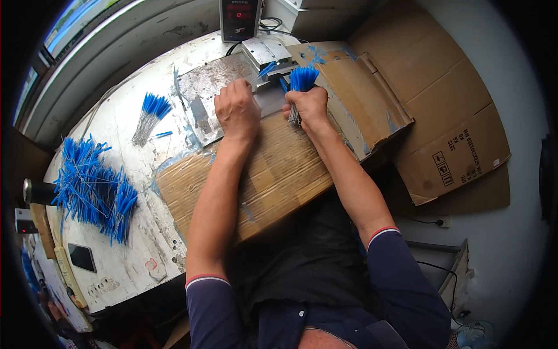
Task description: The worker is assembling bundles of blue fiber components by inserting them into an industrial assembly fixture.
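Observation:
My right hand (310, 106) is wrapped round a bundle of thin metal wires with blue tips (303, 78), held upright with the blue ends at the top. To its left, my left hand (237, 111) is curled closed over the metal plate (200, 81); its fingertips are turned away, so whatever it may hold is hidden. A few loose blue-tipped pieces (267, 69) lie beside a small metal fixture (267, 51), between my two hands. The fixture stands just beyond them.
On the left of the white table (145, 232) lie a large tangled pile of blue-tipped wires (96, 186), a smaller fanned bunch (153, 116) and a phone (82, 257). A display box (239, 20) stands at the back. Flattened cardboard (256, 174) covers the front edge; an open carton (447, 116) is right.

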Demonstrator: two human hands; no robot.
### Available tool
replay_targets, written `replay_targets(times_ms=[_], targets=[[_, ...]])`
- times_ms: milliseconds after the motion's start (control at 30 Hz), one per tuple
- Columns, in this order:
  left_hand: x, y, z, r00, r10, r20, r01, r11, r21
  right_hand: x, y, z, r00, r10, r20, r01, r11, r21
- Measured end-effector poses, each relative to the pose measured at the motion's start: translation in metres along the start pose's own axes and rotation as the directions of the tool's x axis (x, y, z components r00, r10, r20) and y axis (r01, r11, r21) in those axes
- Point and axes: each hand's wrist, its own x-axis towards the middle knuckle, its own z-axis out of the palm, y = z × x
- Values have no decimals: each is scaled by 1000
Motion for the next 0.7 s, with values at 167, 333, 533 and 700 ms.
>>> replay_targets(times_ms=[167, 333, 533, 700], targets=[[1, 0, -2, 1000, -8, 17, 8, 1000, -13, 4, 0, 6, 999, 8, -37, -11, 998, -68], [0, -2, 1, 993, 60, -106, -68, 995, -75, 3, -5, 5, 997, 75, 5, -75, 996, -52], [-5, 11, -1, 985, -50, 162, 81, 978, -191, 7, 2, -9, 985, 151, 82, -164, 970, 179], [-6, 12, -1, 983, -45, 178, 77, 981, -178, -2, 5, -12, 991, 84, 103, -108, 960, 259]])
